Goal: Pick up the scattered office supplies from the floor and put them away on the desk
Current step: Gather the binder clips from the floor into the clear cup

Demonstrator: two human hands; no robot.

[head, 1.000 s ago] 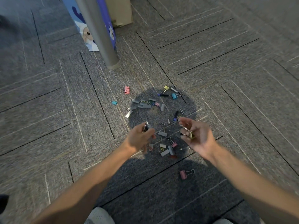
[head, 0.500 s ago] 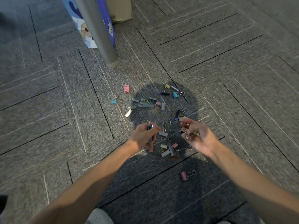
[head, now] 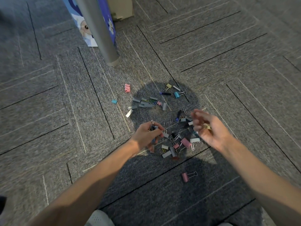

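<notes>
- Head view, looking down: both my bare arms reach over grey carpet (head: pixel 48 111) toward a pile of clips (head: pixel 175 145) lying between my hands.
- My left hand (head: pixel 147 135) has its fingers curled round a small bunch of clips (head: pixel 152 126), with a wire handle sticking up above the thumb.
- My right hand (head: pixel 210 129) is blurred. Its fingers curl loosely round a yellowish clip (head: pixel 206 126) in the palm.
- Over the last second my left hand has edged toward the pile. My right hand has drifted outward to the right, uncovering a pink clip (head: pixel 186 142) in the pile.
- I judge that I am still gathering, with both hands part full and nothing put away yet.
- Most supplies are still on the floor: a grey cluster (head: pixel 144 102) farther off, a blue clip (head: pixel 114 101) to its left, and a lone pink clip (head: pixel 185 176) nearer me.
- The desk top is out of sight; only a metal leg (head: pixel 99 33) shows.
</notes>
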